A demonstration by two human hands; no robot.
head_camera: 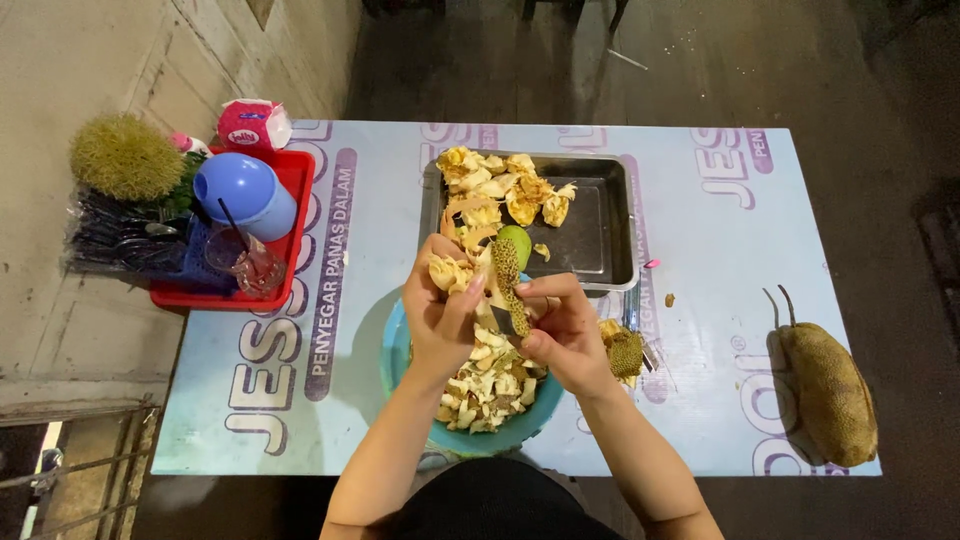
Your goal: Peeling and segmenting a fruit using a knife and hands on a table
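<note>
Gripping a knobbly jackfruit strip [507, 268], left fingers [455, 310]; right fingers [540, 300] pinching a small knife [515, 318] over the round blue bowl [400, 345].

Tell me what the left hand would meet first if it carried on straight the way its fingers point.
Probably the metal tray. The left hand points up-picture, away from the person, holding a jackfruit piece over the blue bowl. The hand's height above the tray is unclear.

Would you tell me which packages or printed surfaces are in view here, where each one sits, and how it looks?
Soft pack: far left of the table, behind the red tray; squarish, pink and white.
Printed table cover: spread across the whole tabletop; rectangular, pale blue with large purple lettering.
No screens or signs visible.
</note>
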